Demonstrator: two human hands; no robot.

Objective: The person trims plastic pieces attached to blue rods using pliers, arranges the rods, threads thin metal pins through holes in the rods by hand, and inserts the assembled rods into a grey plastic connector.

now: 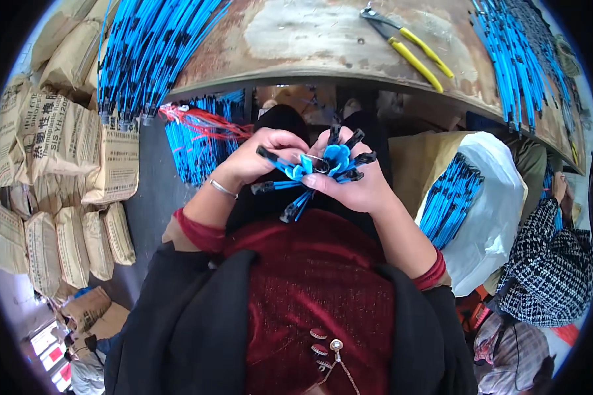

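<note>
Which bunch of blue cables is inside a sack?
The bunch right of the right hand; only that one sits in the white sack.

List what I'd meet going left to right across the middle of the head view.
Brown paper sacks, bundled blue strips, left hand, right hand, white sack, black-and-white checked jacket.
</note>
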